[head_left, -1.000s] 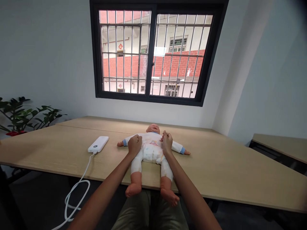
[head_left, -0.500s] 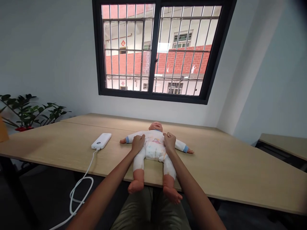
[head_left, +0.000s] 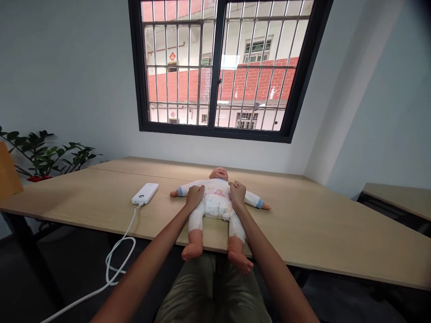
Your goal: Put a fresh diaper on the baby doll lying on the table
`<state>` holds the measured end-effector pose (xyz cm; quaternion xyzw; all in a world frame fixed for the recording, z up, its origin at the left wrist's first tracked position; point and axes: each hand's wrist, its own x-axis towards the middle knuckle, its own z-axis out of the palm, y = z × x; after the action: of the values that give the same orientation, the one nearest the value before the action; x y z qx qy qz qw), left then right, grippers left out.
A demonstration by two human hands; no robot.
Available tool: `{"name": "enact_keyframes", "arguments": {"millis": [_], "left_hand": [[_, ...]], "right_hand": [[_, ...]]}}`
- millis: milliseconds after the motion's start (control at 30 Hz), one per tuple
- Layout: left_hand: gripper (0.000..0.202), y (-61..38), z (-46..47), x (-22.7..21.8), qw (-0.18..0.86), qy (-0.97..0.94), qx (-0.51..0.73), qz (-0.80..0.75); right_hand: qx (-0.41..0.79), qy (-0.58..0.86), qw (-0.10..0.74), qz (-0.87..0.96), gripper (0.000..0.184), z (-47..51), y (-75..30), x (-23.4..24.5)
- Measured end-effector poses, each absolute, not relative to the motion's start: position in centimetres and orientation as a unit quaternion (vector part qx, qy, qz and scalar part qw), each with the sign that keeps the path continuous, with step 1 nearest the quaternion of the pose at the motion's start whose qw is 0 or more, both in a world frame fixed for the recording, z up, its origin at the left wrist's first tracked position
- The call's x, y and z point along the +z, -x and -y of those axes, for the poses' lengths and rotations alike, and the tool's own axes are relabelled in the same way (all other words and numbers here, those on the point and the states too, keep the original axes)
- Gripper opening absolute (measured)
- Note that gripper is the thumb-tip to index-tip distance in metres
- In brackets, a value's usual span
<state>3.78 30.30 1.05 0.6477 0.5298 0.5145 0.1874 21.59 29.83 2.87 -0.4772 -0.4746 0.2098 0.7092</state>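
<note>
A pale, wood-toned worktop (head_left: pixel 296 229) stretches across the view beneath a window, made of two panels that meet in a faint seam toward the far left. Near its middle, a baby doll (head_left: pixel 215 202) lies on its back, head toward the window, arms spread wide, dressed in a white long-sleeved top with blue cuffs and a white diaper. Its bare legs reach the near edge, and both feet extend past it. To the doll's right, on the viewer's left, sits a flat white power bank (head_left: pixel 145 193). A white cable (head_left: pixel 132 222) runs from its near end over the worktop's edge.
</note>
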Motion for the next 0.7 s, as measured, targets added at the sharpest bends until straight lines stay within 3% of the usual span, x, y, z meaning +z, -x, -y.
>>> {"name": "enact_keyframes", "arguments": {"millis": [600,700], "left_hand": [[0.049,-3.5,-30.0,1.2,0.167,-0.693,0.497,-0.495],[0.038,-3.5,-29.7,1.6,0.155,-0.725,0.504,-0.444]], "right_hand": [[0.225,0.477,0.715,0.459,0.039,-30.1,-21.6,2.5],[0.232,0.479,0.712,0.457,0.037,-29.9,-21.5,2.7]]}}
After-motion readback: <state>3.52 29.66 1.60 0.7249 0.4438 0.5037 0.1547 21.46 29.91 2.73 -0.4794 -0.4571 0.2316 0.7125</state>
